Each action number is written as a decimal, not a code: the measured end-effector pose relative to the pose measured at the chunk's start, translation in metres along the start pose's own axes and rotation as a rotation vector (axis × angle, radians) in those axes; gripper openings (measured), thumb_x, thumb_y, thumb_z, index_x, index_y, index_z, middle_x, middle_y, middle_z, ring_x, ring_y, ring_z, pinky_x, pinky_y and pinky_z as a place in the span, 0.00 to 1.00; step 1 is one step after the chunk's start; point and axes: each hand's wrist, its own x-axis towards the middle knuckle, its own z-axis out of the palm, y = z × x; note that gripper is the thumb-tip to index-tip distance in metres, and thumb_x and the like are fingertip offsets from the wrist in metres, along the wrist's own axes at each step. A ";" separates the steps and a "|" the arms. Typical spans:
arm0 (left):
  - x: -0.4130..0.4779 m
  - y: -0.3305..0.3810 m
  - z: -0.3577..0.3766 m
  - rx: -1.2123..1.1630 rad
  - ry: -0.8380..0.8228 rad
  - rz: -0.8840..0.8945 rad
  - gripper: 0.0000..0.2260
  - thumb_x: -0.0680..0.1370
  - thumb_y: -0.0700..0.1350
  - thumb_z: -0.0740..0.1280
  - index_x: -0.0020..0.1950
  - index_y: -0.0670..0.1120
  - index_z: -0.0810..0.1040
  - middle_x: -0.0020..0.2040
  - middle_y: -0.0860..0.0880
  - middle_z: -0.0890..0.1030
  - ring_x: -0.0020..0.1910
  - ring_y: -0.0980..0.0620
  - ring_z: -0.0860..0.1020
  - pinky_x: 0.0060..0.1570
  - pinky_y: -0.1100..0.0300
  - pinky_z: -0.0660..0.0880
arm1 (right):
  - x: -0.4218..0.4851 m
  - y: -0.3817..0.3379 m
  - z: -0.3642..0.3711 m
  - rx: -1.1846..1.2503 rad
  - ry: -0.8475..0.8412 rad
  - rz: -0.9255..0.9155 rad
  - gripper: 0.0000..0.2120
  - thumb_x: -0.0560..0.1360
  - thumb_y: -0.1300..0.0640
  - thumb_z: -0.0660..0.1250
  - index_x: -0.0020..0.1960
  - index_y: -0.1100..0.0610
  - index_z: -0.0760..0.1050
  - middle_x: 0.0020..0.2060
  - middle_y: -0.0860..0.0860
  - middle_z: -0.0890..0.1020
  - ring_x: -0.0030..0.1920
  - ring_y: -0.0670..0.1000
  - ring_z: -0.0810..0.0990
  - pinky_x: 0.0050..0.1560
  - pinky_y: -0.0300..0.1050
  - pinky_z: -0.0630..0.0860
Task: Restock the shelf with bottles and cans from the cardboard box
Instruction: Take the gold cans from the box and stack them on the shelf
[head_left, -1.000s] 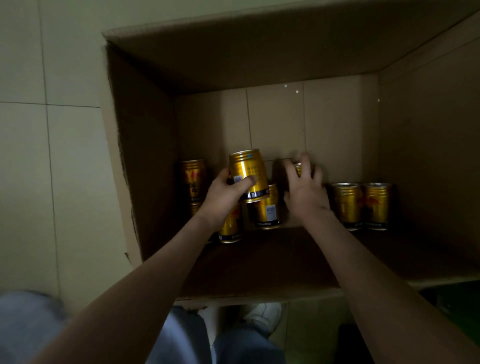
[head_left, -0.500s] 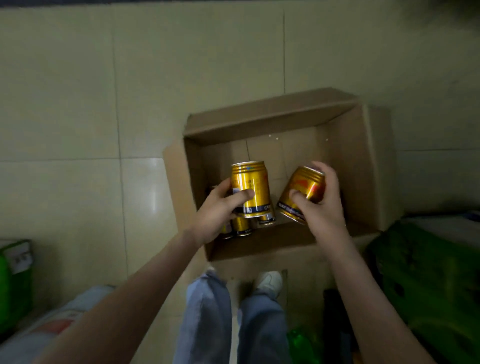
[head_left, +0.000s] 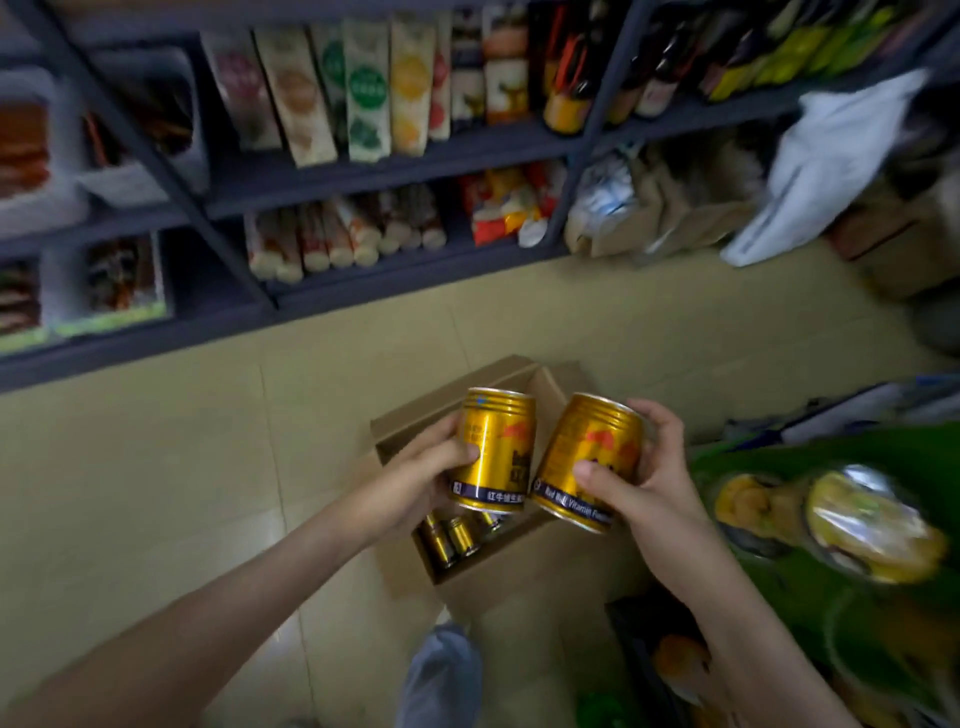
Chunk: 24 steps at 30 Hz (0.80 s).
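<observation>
Bare forearms (head_left: 218, 618), blue jeans (head_left: 441, 675) (faded)

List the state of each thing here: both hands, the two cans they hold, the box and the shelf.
left hand: grips the left can
right hand: grips the right can
left can: lifted above the cardboard box, near upright
right can: lifted, tilted, top leaning right
cardboard box: open, on the floor
cans in the box: a few, at the bottom
shelf: stocked with packets and bottles

gold can (head_left: 496, 457), tilted can (head_left: 589, 462), over box (head_left: 493, 574)
</observation>
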 end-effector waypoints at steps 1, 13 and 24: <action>-0.009 0.010 0.017 0.032 -0.042 0.017 0.30 0.62 0.49 0.71 0.64 0.48 0.73 0.55 0.43 0.80 0.50 0.47 0.81 0.47 0.53 0.79 | -0.018 -0.011 -0.005 0.004 0.017 -0.013 0.34 0.57 0.57 0.78 0.59 0.43 0.68 0.52 0.49 0.79 0.52 0.50 0.81 0.45 0.42 0.79; -0.182 -0.017 0.286 0.274 -0.476 0.200 0.47 0.54 0.57 0.83 0.68 0.45 0.69 0.60 0.40 0.80 0.56 0.41 0.80 0.51 0.48 0.79 | -0.360 -0.077 -0.106 -0.082 0.363 -0.523 0.44 0.58 0.51 0.76 0.71 0.38 0.64 0.64 0.36 0.72 0.58 0.40 0.78 0.52 0.43 0.79; -0.339 -0.080 0.526 0.461 -0.902 0.321 0.30 0.54 0.45 0.83 0.53 0.46 0.78 0.44 0.49 0.85 0.42 0.52 0.83 0.40 0.61 0.79 | -0.668 -0.091 -0.200 -0.262 0.787 -0.754 0.46 0.59 0.52 0.74 0.74 0.40 0.60 0.64 0.29 0.70 0.58 0.33 0.75 0.50 0.36 0.78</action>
